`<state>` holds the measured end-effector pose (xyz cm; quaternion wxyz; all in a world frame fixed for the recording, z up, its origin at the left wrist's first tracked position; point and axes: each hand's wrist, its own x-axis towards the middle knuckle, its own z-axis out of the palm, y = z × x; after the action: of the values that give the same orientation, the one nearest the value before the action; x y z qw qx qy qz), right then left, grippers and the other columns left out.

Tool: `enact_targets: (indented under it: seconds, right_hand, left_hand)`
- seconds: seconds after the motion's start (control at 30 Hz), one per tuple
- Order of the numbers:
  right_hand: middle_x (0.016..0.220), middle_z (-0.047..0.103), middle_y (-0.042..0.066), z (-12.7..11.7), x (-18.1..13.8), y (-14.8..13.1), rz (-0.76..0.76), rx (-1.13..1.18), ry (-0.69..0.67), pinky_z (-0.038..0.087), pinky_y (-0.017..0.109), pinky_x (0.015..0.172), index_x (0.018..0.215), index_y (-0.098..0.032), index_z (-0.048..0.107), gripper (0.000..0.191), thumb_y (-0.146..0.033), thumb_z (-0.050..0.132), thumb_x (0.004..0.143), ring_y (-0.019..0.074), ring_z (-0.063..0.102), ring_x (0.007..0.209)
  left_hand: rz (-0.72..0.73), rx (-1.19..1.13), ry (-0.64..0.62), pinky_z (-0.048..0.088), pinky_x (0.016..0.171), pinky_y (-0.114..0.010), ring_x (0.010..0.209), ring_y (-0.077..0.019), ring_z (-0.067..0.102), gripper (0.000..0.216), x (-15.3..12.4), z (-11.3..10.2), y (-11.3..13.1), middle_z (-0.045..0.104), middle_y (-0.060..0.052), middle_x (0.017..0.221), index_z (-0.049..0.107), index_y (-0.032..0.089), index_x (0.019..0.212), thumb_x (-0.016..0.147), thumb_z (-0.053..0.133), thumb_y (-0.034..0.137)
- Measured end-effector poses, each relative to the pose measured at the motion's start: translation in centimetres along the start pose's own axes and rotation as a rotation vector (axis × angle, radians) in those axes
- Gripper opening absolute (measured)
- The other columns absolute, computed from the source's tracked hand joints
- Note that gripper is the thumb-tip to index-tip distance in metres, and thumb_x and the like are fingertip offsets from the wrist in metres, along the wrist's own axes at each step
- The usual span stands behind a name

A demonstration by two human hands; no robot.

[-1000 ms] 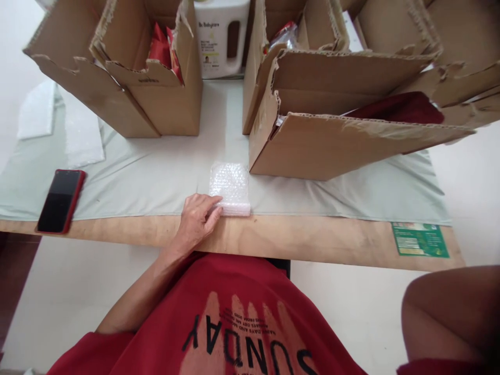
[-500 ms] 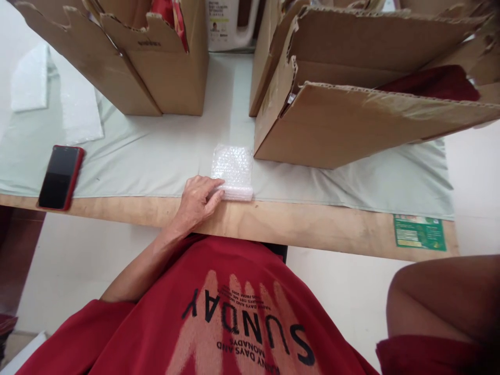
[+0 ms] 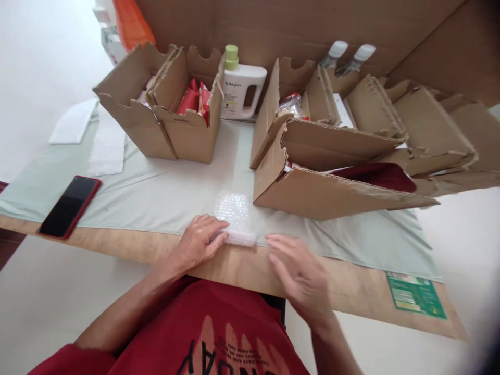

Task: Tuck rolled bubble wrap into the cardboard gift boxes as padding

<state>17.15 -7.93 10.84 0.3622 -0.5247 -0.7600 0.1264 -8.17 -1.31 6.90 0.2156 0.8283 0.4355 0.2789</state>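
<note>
A small piece of bubble wrap point(image 3: 233, 211) lies on the pale green cloth point(image 3: 156, 195) at the near edge of the wooden table point(image 3: 242, 265), its near end rolled up. My left hand point(image 3: 199, 240) rests on the left end of that roll, fingers curled against it. My right hand point(image 3: 297, 271) hovers just right of the roll with fingers stretched out, slightly blurred, holding nothing.
A red-cased phone point(image 3: 69, 207) lies at the left. Open cardboard boxes stand behind, one at back left point(image 3: 167, 125) and one at right point(image 3: 336, 182) holding a dark red item. A white bottle point(image 3: 239, 88) stands between them. A green card point(image 3: 416, 295) lies at the right edge.
My right hand has come into view and reached towards the right end of the roll. The camera has tilted up, showing more of the boxes. My left hand stays on the bubble wrap.
</note>
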Motion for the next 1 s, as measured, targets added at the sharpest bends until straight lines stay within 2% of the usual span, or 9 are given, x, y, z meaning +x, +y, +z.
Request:
enact_targets:
  seconds: [0.1,0.27,0.33,0.43,0.53,0.63,0.77,0.9,1.0]
  right_hand:
    - [0.112,0.075,0.006,2.8,-0.3,-0.1,-0.067,-0.021,-0.009,0.052,0.044,0.093,0.122,-0.028,0.069,0.034,-0.01,0.055,0.096,0.0246,0.067,0.109]
    - [0.132,0.07,0.009,5.4,-0.1,1.4,-0.123,-0.217,-0.181,0.045,0.049,0.101,0.128,-0.023,0.066,0.033,-0.018,0.058,0.096,0.0301,0.056,0.129]
    - [0.136,0.068,0.01,5.7,0.5,2.0,-0.137,-0.243,-0.209,0.043,0.05,0.102,0.13,-0.021,0.065,0.034,-0.019,0.059,0.096,0.0306,0.055,0.131]
    - [0.126,0.073,0.008,5.6,1.5,2.3,-0.122,-0.191,-0.18,0.042,0.047,0.102,0.125,-0.022,0.067,0.028,-0.019,0.056,0.099,0.0278,0.059,0.123]
    - [0.11,0.077,0.006,4.9,1.8,1.9,-0.061,-0.063,-0.206,0.044,0.043,0.098,0.12,-0.023,0.069,0.024,-0.023,0.054,0.102,0.0236,0.065,0.11]
    - [0.106,0.077,0.006,4.4,1.5,1.3,-0.008,-0.032,-0.226,0.046,0.04,0.093,0.121,-0.023,0.07,0.025,-0.027,0.053,0.103,0.0229,0.066,0.104]
    - [0.126,0.07,0.012,4.8,1.4,0.9,-0.046,-0.215,-0.084,0.045,0.045,0.099,0.126,-0.021,0.066,0.029,-0.031,0.055,0.101,0.0282,0.06,0.117]
    - [0.136,0.066,0.014,6.2,2.4,1.4,-0.116,-0.331,-0.181,0.042,0.05,0.102,0.127,-0.021,0.065,0.031,-0.027,0.062,0.097,0.0324,0.056,0.125]
    - [0.128,0.071,0.012,6.9,3.2,2.1,-0.038,-0.269,-0.157,0.044,0.047,0.097,0.127,-0.02,0.066,0.03,-0.023,0.059,0.098,0.03,0.062,0.116]
  left_hand:
    - [-0.026,0.037,-0.069,0.054,0.083,-0.036,0.09,-0.0222,0.071,0.019,0.4,0.3,-0.3,0.078,-0.005,0.098,0.071,0.022,0.11,0.097,0.057,0.023]
    - [-0.08,0.104,-0.004,0.055,0.083,-0.041,0.091,-0.0261,0.069,0.023,1.1,1.2,-0.8,0.074,-0.01,0.098,0.07,0.017,0.113,0.097,0.054,0.024]
    - [-0.087,0.124,0.045,0.055,0.087,-0.043,0.098,-0.0279,0.067,0.026,1.0,1.1,-0.6,0.071,-0.012,0.105,0.068,0.017,0.118,0.097,0.055,0.026]
    - [-0.002,0.104,0.086,0.051,0.096,-0.045,0.112,-0.029,0.063,0.028,0.1,0.2,-0.1,0.068,-0.013,0.12,0.065,0.02,0.121,0.096,0.061,0.03]
    - [0.07,0.027,0.04,0.051,0.093,-0.041,0.106,-0.0253,0.065,0.026,-1.3,-0.7,0.5,0.071,-0.01,0.112,0.064,0.021,0.122,0.097,0.059,0.023]
    - [0.013,-0.003,0.016,0.051,0.087,-0.038,0.094,-0.0226,0.067,0.023,-1.8,-0.6,0.5,0.074,-0.007,0.101,0.065,0.021,0.119,0.098,0.056,0.021]
    - [-0.095,0.047,0.097,0.05,0.085,-0.04,0.088,-0.0245,0.066,0.021,0.5,1.0,-0.9,0.074,-0.009,0.096,0.07,0.019,0.111,0.097,0.056,0.025]
    - [-0.186,0.048,0.184,0.049,0.092,-0.045,0.097,-0.028,0.065,0.023,2.8,1.7,-1.8,0.072,-0.012,0.101,0.07,0.016,0.109,0.096,0.057,0.029]
    - [-0.258,-0.007,0.243,0.053,0.086,-0.041,0.095,-0.0257,0.066,0.028,1.8,0.9,-0.8,0.07,-0.012,0.102,0.068,0.016,0.114,0.097,0.054,0.033]
